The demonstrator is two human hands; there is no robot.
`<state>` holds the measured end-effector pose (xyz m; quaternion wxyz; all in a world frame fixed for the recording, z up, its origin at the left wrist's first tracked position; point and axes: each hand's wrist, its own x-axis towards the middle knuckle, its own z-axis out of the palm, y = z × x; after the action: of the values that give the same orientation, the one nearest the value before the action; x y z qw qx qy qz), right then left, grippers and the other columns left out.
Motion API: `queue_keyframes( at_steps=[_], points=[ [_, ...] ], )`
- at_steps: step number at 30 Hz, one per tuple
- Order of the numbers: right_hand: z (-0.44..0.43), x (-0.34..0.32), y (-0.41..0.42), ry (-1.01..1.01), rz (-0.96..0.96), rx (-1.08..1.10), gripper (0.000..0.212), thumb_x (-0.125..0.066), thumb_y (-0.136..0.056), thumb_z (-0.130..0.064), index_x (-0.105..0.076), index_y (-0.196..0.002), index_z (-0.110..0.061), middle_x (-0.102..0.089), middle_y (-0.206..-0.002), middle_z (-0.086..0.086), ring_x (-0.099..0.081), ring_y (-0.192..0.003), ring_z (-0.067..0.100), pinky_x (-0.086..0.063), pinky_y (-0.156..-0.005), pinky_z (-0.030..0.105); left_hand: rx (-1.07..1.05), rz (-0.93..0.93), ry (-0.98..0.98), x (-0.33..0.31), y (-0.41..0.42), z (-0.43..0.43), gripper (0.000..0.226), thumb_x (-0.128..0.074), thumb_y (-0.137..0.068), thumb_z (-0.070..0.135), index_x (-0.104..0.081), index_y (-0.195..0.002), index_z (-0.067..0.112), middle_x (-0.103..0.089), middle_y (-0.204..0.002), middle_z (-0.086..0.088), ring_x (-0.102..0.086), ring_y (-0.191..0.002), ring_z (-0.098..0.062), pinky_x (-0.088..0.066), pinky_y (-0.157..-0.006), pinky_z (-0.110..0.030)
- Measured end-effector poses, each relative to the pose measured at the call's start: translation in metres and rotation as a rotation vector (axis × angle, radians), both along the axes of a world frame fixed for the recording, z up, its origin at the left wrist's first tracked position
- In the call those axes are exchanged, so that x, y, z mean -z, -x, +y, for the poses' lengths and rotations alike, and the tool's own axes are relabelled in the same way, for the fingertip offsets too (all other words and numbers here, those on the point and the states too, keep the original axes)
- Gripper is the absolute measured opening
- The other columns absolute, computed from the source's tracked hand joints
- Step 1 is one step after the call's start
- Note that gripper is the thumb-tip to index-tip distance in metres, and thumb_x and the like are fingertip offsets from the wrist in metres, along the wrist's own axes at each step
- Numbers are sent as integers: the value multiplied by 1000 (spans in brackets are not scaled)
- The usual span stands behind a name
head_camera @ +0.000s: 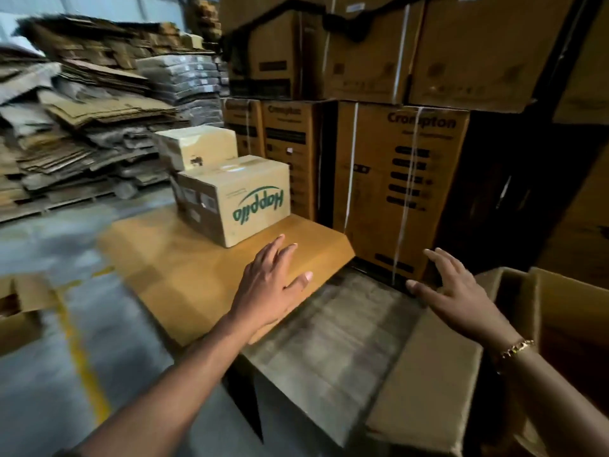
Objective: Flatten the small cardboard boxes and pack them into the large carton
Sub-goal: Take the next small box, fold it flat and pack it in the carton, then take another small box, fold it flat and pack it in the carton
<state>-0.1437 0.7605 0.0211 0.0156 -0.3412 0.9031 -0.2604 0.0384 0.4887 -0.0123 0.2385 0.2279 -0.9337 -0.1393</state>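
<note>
A small box printed "Happilo" (237,199) stands upside down on the brown flap (184,272) of the large carton. A second small box (196,146) sits behind it, a little higher. The large carton (333,344) lies open below me, with flattened cardboard inside. My left hand (270,291) reaches out over the flap with straight fingers, short of the Happilo box. My right hand (458,291), with a gold bracelet on the wrist, hovers open over the carton's far right corner. Neither hand holds anything.
Stacked "Crompton" cartons (402,189) rise right behind the large carton. Piles of flattened cardboard (79,127) fill the left background. Another open box (566,324) stands at the right, and a torn box (16,308) at the left edge. A yellow line (79,354) runs along the grey floor.
</note>
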Motion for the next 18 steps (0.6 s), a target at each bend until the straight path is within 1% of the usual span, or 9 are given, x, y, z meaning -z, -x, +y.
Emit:
queue_keyframes(
  at_steps=[2, 6, 10, 13, 16, 18],
  points=[
    [-59, -1, -10, 28, -27, -72, 81, -50, -89, -66, -21, -157, -34, -13, -167, -5, -23, -150, 24, -26, -118, 54, -49, 0, -18, -6, -25, -50, 68, -45, -97, 62, -31, -154, 29, -14, -167, 3, -17, -151, -20, -26, -118, -47],
    [-167, 2, -30, 31, -42, -158, 82, -50, -89, -67, -20, -157, -33, -12, -167, -5, -22, -150, 24, -26, -117, 59, -138, -2, -33, -16, -66, -139, 68, -46, -96, 61, -31, -154, 28, -16, -167, 0, -22, -149, -26, -27, -117, -47],
    [-248, 8, -41, 61, -99, -218, 86, -51, -86, -69, -19, -157, -33, -12, -167, -4, -25, -149, 26, -30, -115, 59, -162, 13, -63, -17, -90, -214, 70, -43, -94, 66, -30, -154, 32, -18, -166, 2, -25, -149, -25, -30, -116, -50],
    [-297, 11, -38, 95, -149, -242, 84, -56, -89, -62, -19, -157, -30, -14, -167, -1, -27, -147, 25, -33, -115, 49, -189, 20, -98, -10, -90, -264, 68, -45, -94, 64, -32, -153, 32, -21, -165, 3, -24, -149, -22, -30, -116, -51],
    [-343, 17, -28, 119, -194, -229, 81, -58, -92, -55, -20, -157, -28, -16, -166, 1, -37, -141, 27, -38, -105, 41, -193, 23, -156, 0, -81, -307, 69, -45, -93, 67, -35, -151, 33, -26, -163, 4, -26, -148, -21, -32, -114, -52],
    [-374, 20, -19, 140, -225, -220, 81, -59, -92, -55, -19, -158, -28, -18, -165, 1, -42, -136, 27, -40, -99, 38, -198, 20, -186, 5, -72, -333, 69, -44, -92, 69, -36, -150, 34, -26, -162, 5, -26, -147, -20, -33, -114, -51]
  ],
)
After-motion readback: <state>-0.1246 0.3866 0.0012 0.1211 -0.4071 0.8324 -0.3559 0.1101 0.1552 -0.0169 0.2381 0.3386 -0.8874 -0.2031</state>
